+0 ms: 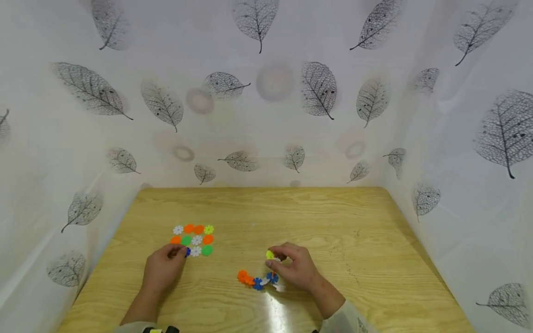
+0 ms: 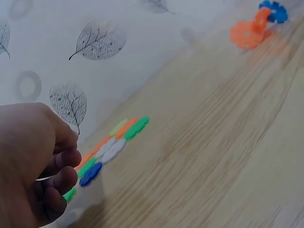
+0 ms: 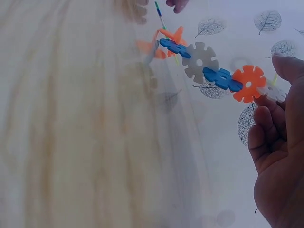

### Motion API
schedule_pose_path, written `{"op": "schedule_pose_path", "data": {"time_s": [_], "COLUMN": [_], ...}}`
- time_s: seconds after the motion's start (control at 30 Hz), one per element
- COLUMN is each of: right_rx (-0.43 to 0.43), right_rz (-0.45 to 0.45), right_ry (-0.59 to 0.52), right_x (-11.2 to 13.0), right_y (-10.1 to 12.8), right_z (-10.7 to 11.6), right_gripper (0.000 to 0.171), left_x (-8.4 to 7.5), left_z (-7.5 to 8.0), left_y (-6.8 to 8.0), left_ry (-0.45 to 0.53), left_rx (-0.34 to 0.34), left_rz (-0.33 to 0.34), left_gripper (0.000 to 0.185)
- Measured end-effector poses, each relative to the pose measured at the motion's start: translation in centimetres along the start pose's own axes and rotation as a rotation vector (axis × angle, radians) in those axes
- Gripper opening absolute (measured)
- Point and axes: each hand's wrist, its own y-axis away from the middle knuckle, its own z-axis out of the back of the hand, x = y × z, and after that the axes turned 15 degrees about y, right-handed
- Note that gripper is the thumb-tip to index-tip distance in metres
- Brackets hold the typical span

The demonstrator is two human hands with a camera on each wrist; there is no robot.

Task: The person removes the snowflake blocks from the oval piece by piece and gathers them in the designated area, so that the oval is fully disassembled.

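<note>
Your chain of linked discs [image 1: 257, 279] sits lower centre of the head view, several pieces joined, its end with the yellow disc [image 1: 269, 254] pinched in your right hand [image 1: 294, 268]. Roughly a dozen loose discs [image 1: 193, 240] lie unjoined left of centre, so it looks partway done. Your left hand [image 1: 163, 268] curls onto a blue disc [image 1: 188, 251] at that group's lower edge.

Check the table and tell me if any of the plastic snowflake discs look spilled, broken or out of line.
Nothing stands out. The loose discs lie flat in a tidy grid on the wooden table, with the left hand touching the blue disc at the grid's near edge. The right hand holds one end of the linked chain; no piece looks broken.
</note>
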Motion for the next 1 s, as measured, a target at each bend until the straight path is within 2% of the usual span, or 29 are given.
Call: {"op": "schedule_pose_path", "data": {"time_s": [0.13,0.23,0.37,0.43,0.7,1.0], "right_rx": [-0.002,-0.017,-0.031,-0.037,-0.044,-0.028], "right_rz": [0.012,0.033,0.048,0.058,0.095,0.117], "right_ry": [-0.019,-0.010,-0.002,-0.002,-0.010,-0.022], "right_x": [-0.2,-0.2,-0.3,-0.2,0.0,0.6], "right_y": [-0.1,-0.1,-0.2,-0.3,-0.6,-0.9], "right_z": [-0.1,-0.2,-0.3,-0.3,-0.6,-0.8], "right_gripper": [0.026,0.024,0.025,0.027,0.032,0.033], "left_x": [-1.1,-1.8,-2.6,-3.0,-4.7,-6.6], "left_z": [-1.1,-2.2,-3.6,-4.3,-7.0,-9.2], "left_y": [0.3,0.4,0.6,0.9,1.8,2.8], "left_ry": [0.076,0.122,0.150,0.173,0.357,0.461], "left_rx": [0.093,0.152,0.183,0.204,0.409,0.537], "left_rz": [0.012,-0.010,-0.056,-0.058,-0.062,-0.067], "left_gripper": [0.038,0.035,0.023,0.020,0.026,0.033]}}
